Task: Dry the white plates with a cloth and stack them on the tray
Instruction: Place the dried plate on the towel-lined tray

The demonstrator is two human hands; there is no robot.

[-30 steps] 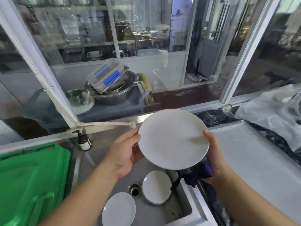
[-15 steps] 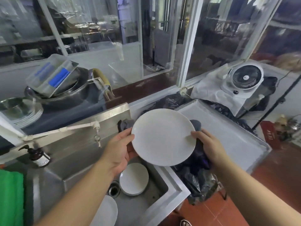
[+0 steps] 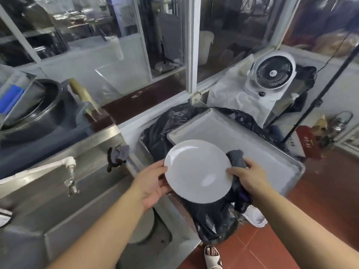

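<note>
White plate held in air at near corner of tray, not yet set down. Left hand grip: pinches left rim. Right hand grip: clamps dark cloth against right rim. Plate likely rigid, glossy, breakable, slippery if wet; best held at opposite rim edges, cloth improving friction.

At the centre of the frame a white plate is held up between two hands. The left hand grips its left rim, fingers curled behind and thumb on the face. The right hand pinches the right rim through a dark cloth that hangs below the plate. Just behind the plate lies a pale tray resting on black plastic sheeting. At lower left is a steel sink with a white tap, and another plate lies in the basin, partly hidden by the left forearm. A white fan stands at upper right. A sandalled foot shows on the red tiled floor at the bottom.
</note>
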